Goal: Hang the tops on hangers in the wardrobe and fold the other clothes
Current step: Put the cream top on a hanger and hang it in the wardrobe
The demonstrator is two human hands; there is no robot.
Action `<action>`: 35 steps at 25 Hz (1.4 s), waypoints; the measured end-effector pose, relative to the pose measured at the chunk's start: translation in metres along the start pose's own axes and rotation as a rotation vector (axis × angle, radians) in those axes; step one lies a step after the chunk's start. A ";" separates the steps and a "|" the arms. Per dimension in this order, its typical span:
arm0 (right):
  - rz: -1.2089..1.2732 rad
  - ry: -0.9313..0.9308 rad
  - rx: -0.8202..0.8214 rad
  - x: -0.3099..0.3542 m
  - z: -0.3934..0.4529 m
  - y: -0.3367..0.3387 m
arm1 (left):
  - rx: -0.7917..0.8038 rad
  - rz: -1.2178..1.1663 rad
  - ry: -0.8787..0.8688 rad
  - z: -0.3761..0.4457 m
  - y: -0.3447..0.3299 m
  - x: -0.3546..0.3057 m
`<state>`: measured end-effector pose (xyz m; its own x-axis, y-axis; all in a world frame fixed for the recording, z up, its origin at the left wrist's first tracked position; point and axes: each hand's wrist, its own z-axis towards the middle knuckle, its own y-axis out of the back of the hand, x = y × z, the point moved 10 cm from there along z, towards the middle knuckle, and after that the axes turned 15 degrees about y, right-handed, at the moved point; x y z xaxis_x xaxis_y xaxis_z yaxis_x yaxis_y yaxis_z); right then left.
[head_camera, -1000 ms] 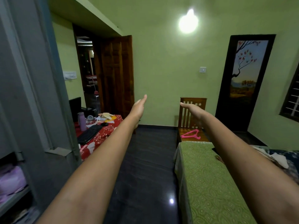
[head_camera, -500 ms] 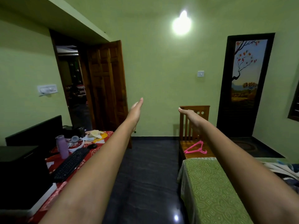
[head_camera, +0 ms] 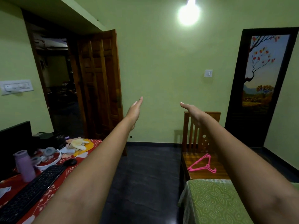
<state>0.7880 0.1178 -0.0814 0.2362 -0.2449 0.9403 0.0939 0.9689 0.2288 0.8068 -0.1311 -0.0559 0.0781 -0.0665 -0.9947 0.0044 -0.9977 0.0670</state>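
We hold both arms straight out at chest height. Left hand [head_camera: 134,109]: fingers straight and together, palm turned inward, holding nothing. Right hand [head_camera: 193,110]: fingers straight, flat, also released and holding nothing. The two hands are well apart, with bare green wall behind them.

Landmark: wooden chair [head_camera: 202,143] against the far wall. The right hand sits in front of the top of the chair back in this view; we cannot tell whether it touches. A pink hanger [head_camera: 202,164] lies flat on the chair seat, with a second one seemingly stacked under it, hooks toward the right edge. No hand is near the hangers.

Just in front of the chair, touching or nearly so, is the bed [head_camera: 210,202] with a green patterned cover. No clothes are visible on the part of the bed in view.

Left of the chair, across the dark floor, stands the bench [head_camera: 48,191] with a red cloth. On it: keyboard [head_camera: 32,188], mouse [head_camera: 69,162], purple bottle [head_camera: 25,165], headphones [head_camera: 48,155].

Further left of the chair, the wooden door [head_camera: 100,84] stands open.
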 end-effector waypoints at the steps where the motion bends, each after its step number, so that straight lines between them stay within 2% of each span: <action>1: 0.002 0.017 -0.013 0.001 0.026 0.007 | 0.009 0.011 -0.020 0.024 -0.007 -0.009; 7: -0.030 0.020 -0.078 -0.041 0.133 0.045 | 0.059 -0.002 -0.022 0.158 -0.063 -0.021; 11: -0.076 -0.009 -0.186 -0.078 0.177 0.100 | 0.153 -0.007 -0.028 0.241 -0.130 -0.026; 15: -0.074 -0.021 -0.432 -0.099 0.193 0.185 | 0.340 0.017 -0.032 0.313 -0.229 -0.037; 18: -0.099 -0.044 -0.671 -0.108 0.176 0.256 | 0.610 0.096 -0.039 0.344 -0.325 -0.052; 21: -0.150 -0.084 -0.926 -0.102 0.126 0.311 | 0.820 0.140 -0.071 0.343 -0.405 -0.069; 24: -0.193 -0.145 -1.126 -0.096 0.066 0.334 | 1.020 0.139 -0.102 0.324 -0.468 -0.072; 31: -0.323 -0.346 -1.296 -0.097 -0.028 0.339 | 1.269 0.198 -0.077 0.274 -0.571 -0.034; 35: -0.325 -0.469 -1.338 -0.121 -0.061 0.355 | 1.384 0.274 -0.052 0.248 -0.621 0.003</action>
<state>0.8522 0.4893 -0.1290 -0.2779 -0.1553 0.9480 0.9558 0.0536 0.2889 0.5568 0.4858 -0.1198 -0.1196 -0.2266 -0.9666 -0.9756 -0.1538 0.1568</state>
